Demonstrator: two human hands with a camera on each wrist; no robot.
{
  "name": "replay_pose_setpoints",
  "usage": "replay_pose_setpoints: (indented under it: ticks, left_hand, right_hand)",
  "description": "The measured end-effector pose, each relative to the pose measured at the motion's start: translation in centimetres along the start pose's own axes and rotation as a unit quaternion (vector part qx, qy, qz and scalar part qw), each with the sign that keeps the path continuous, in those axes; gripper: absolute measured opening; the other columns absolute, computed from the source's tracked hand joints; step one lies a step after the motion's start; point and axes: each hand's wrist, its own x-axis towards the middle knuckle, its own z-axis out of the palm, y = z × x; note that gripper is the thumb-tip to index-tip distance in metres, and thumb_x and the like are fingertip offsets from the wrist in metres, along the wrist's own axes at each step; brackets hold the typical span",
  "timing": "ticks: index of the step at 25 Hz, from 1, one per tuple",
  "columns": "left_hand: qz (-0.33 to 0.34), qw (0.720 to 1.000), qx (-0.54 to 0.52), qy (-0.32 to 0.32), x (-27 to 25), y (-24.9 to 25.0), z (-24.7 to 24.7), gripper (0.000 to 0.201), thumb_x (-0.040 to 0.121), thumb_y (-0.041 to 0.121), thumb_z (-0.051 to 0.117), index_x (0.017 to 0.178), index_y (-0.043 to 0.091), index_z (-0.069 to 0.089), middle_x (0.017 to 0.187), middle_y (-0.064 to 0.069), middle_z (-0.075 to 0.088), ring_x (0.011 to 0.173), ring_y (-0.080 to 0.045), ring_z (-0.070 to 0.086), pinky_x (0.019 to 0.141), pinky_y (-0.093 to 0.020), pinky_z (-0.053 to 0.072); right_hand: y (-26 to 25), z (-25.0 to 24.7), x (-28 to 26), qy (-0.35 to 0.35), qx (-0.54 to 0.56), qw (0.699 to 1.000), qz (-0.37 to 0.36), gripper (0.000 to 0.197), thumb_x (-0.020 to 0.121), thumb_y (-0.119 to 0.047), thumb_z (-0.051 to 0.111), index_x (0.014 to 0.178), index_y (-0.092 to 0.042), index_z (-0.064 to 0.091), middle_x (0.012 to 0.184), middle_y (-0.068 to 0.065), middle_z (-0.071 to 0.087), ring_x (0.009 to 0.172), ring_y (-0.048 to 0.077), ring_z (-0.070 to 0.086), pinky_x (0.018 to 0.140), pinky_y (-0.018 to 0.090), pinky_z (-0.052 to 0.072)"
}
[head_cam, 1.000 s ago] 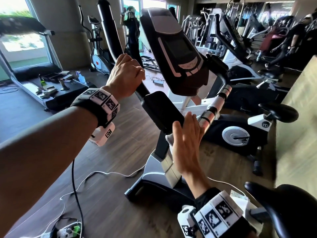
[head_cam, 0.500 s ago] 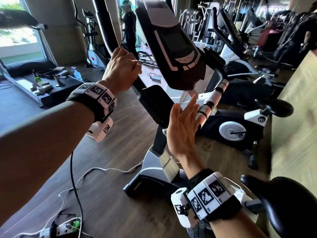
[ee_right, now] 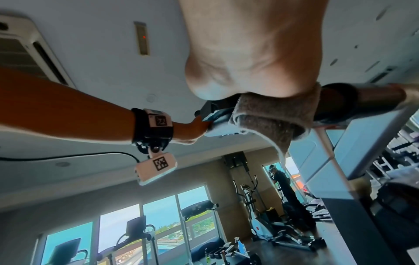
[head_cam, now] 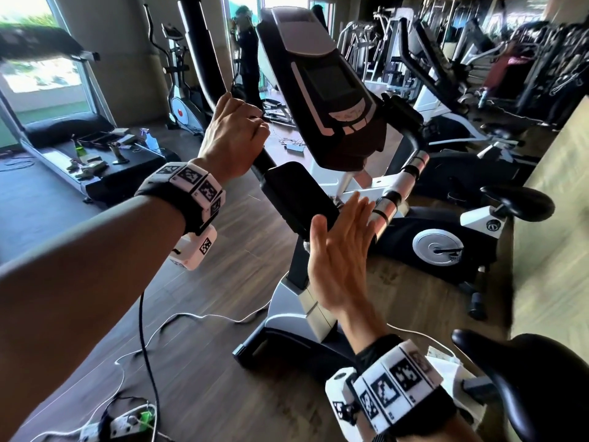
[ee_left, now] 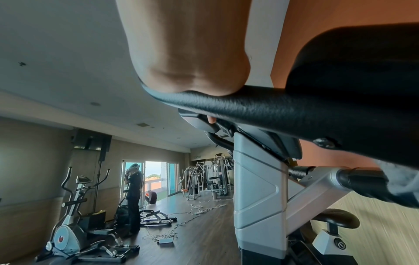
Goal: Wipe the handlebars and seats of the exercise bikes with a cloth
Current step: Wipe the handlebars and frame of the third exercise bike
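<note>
The exercise bike in front of me has a black console (head_cam: 325, 90) and two black handlebars. My left hand (head_cam: 232, 135) grips the left handlebar (ee_left: 260, 107), fingers curled round it. My right hand (head_cam: 341, 247) lies flat with straight fingers on the right handlebar (head_cam: 401, 183), just below its silver bands. In the right wrist view the palm (ee_right: 254, 59) presses a grey-brown cloth (ee_right: 267, 116) that is draped over the bar. The head view barely shows the cloth under the hand. The bike's black seat (head_cam: 541, 378) is at the bottom right, close to my right wrist.
A second exercise bike (head_cam: 446, 244) with a black seat (head_cam: 522, 202) stands to the right by a pale wall (head_cam: 557, 234). On the left is a treadmill (head_cam: 63, 148) with small items on it. Cables (head_cam: 191, 317) and a power strip (head_cam: 121, 425) lie on the wood floor. A person (head_cam: 245, 59) stands at the back.
My right hand has slid a little up along the right handlebar, still flat. The left hand has kept its grip on the left handlebar.
</note>
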Motion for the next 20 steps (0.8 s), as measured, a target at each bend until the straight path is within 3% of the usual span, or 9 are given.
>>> replay_pose_setpoints:
  ticks: [5, 8, 11, 15, 17, 20]
  left_hand:
    - [-0.003, 1.000, -0.005, -0.003, -0.1, 0.2, 0.0, 0.054, 0.100, 0.037, 0.035, 0.096, 0.007, 0.080, 0.126, -0.008, 0.068, 0.125, -0.026, 0.051, 0.125, -0.037, 0.011]
    - [-0.011, 1.000, -0.015, -0.003, -0.2, 0.4, -0.1, 0.055, 0.099, 0.037, 0.034, 0.096, 0.008, 0.080, 0.126, -0.008, 0.068, 0.127, -0.025, 0.051, 0.126, -0.041, 0.010]
    - [-0.006, 1.000, -0.022, 0.004, -0.3, 0.6, -0.1, 0.056, 0.099, 0.037, 0.032, 0.095, 0.008, 0.080, 0.124, -0.008, 0.069, 0.125, -0.024, 0.051, 0.125, -0.043, 0.014]
    - [-0.012, 1.000, -0.025, 0.001, -0.5, 0.7, -0.4, 0.057, 0.099, 0.037, 0.032, 0.095, 0.007, 0.080, 0.123, -0.007, 0.069, 0.124, -0.023, 0.050, 0.125, -0.036, 0.010]
    - [-0.010, 0.999, -0.032, 0.003, -0.5, 0.8, -0.5, 0.057, 0.099, 0.037, 0.032, 0.095, 0.007, 0.080, 0.122, -0.007, 0.069, 0.124, -0.023, 0.050, 0.125, -0.041, 0.012]
    - [-0.012, 0.999, -0.038, -0.003, -0.5, 0.8, -0.5, 0.058, 0.098, 0.038, 0.031, 0.093, 0.008, 0.080, 0.123, -0.006, 0.069, 0.124, -0.023, 0.049, 0.123, -0.044, 0.018]
  right_hand:
    - [1.0, -0.5, 2.3, -0.003, -0.092, 0.995, 0.024, 0.103, 0.087, -0.075, -0.024, 0.161, -0.006, -0.006, 0.169, 0.015, -0.017, 0.155, 0.024, -0.024, 0.122, 0.042, -0.021]
    - [0.7, 0.1, 0.3, -0.001, -0.029, 1.000, -0.010, 0.099, 0.092, -0.076, -0.006, 0.160, -0.005, -0.013, 0.168, 0.014, -0.020, 0.152, 0.013, -0.030, 0.124, 0.035, -0.019]
    - [1.4, 0.1, -0.7, 0.010, -0.039, 0.997, -0.059, 0.102, 0.090, -0.079, -0.005, 0.158, -0.004, -0.014, 0.168, 0.011, -0.020, 0.153, 0.012, -0.027, 0.125, 0.034, -0.017]
    - [1.8, -0.2, 0.3, 0.011, -0.025, 0.996, -0.081, 0.104, 0.091, -0.082, 0.001, 0.159, -0.004, -0.010, 0.169, 0.012, -0.017, 0.154, 0.014, -0.024, 0.126, 0.035, -0.014]
    - [2.3, 0.0, -0.2, 0.020, -0.028, 0.995, -0.096, 0.102, 0.095, -0.078, 0.016, 0.160, -0.002, -0.003, 0.170, 0.016, -0.003, 0.158, 0.020, -0.010, 0.128, 0.039, -0.005]
    - [4.3, -0.5, -0.5, 0.036, -0.025, 0.984, -0.175, 0.082, 0.102, -0.045, 0.046, 0.159, 0.001, 0.011, 0.153, 0.022, 0.038, 0.143, 0.029, 0.031, 0.121, 0.055, 0.025]
